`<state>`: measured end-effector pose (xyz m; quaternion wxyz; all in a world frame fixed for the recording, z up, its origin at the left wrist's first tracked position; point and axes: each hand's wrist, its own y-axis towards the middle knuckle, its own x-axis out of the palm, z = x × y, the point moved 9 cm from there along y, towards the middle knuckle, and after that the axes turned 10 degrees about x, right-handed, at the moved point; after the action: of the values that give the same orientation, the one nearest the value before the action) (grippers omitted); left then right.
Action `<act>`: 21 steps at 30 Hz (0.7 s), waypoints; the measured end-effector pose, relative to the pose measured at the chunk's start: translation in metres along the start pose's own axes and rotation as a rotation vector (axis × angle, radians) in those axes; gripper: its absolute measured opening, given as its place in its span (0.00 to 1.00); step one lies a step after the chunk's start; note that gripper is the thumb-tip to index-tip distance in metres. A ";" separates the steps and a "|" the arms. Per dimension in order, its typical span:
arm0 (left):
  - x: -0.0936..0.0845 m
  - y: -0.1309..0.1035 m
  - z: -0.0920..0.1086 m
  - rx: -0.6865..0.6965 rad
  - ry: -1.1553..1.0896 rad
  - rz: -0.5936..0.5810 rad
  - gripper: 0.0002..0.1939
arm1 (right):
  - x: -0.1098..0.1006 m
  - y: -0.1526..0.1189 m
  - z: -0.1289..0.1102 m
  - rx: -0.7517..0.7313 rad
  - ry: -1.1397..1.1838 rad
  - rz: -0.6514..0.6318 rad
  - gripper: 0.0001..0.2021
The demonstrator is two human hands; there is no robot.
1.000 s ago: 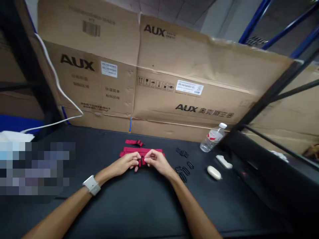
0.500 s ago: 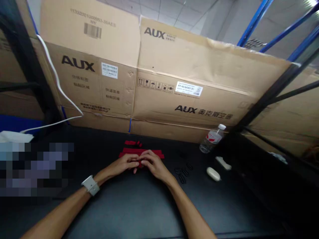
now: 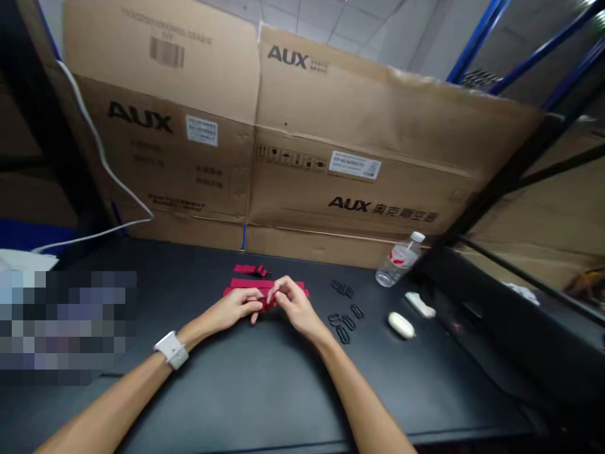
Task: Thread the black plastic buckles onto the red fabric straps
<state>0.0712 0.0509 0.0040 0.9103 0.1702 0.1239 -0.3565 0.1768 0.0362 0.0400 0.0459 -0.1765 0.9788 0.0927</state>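
My left hand (image 3: 240, 305) pinches a red strap (image 3: 265, 305) between thumb and fingers. Close against it, my right hand (image 3: 290, 304) grips the same strap with bent fingers. A small dark part seems to sit on the strap between the fingertips, too small to make out. Just behind my hands lie flat red straps (image 3: 246, 284) side by side. Farther back is a short red strap (image 3: 248, 270) with a black buckle (image 3: 262, 273) at its right end. To the right of my right hand, several black oval slider buckles (image 3: 348, 322) lie loose beside black clip buckles (image 3: 342, 288).
A water bottle (image 3: 399, 260) stands at the back right of the black table (image 3: 265, 391). Nearer are a white case (image 3: 401, 325) and a white object (image 3: 420, 305). Cardboard (image 3: 302, 189) walls the back. A white cable (image 3: 101, 151) hangs at the left.
My right fingers have lifted and shifted slightly at the strap, with more red showing between my hands. My left hand keeps its pinch. The view has shifted a little and the table looks brighter.
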 end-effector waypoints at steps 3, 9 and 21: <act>-0.003 0.000 -0.010 -0.052 -0.029 0.042 0.13 | -0.007 0.002 0.006 0.036 -0.062 0.077 0.08; -0.007 -0.001 -0.011 -0.039 -0.036 0.114 0.15 | -0.002 0.000 0.014 0.090 -0.238 0.135 0.10; -0.003 -0.001 -0.013 -0.071 -0.068 0.071 0.18 | 0.010 -0.007 0.005 0.085 -0.316 -0.081 0.08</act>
<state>0.0671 0.0567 -0.0069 0.9315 0.1300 0.0993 -0.3250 0.1706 0.0272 0.0328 0.2105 -0.1971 0.9545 0.0760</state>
